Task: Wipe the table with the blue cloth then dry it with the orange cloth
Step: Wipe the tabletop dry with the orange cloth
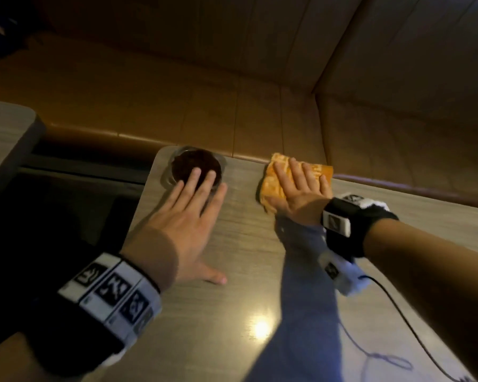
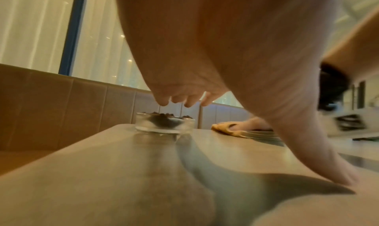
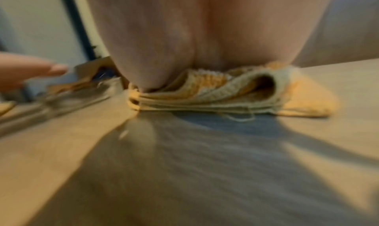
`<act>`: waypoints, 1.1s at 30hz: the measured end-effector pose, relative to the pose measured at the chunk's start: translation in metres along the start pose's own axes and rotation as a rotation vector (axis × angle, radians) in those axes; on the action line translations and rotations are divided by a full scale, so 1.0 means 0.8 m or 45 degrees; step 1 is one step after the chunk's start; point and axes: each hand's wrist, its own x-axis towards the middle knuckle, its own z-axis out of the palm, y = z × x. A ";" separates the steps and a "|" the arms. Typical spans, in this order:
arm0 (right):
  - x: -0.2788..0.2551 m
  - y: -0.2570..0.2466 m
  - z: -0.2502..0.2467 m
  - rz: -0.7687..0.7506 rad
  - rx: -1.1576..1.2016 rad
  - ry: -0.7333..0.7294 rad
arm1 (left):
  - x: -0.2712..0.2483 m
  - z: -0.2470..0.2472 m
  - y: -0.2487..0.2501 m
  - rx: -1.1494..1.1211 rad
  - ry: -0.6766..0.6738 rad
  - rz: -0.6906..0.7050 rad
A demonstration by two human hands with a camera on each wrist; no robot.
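1. Head view: folded orange cloth (image 1: 295,177) lies at the table's (image 1: 246,244) far edge, right of centre.
2. Right hand (image 1: 298,188) presses flat on it, fingers straight, nothing grasped.
3. Left hand (image 1: 188,216) hovers released, fingers extended over a glass dish (image 1: 196,166) of dark pieces, left of the cloth; its thumb touches the table.

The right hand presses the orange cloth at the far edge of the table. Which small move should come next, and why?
Probably draw the orange cloth back toward the body under the flat right hand. It already sits at the table's far edge, the near surface lies ahead, and the glass bowl blocks the left.
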 end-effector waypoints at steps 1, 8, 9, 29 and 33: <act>0.006 -0.003 0.000 0.126 0.087 0.006 | -0.009 0.007 0.007 0.023 -0.027 -0.004; -0.099 -0.015 0.027 -0.424 -0.191 0.005 | -0.072 0.048 0.025 0.031 -0.322 -0.055; -0.092 -0.006 0.022 -0.381 -0.172 -0.034 | -0.080 0.052 0.032 0.027 -0.398 -0.065; -0.268 -0.059 0.089 -0.405 -0.053 0.088 | -0.103 0.075 0.051 0.042 -0.208 -0.085; -0.219 -0.032 0.070 -0.133 -0.044 0.077 | -0.110 0.077 0.052 0.004 -0.175 -0.078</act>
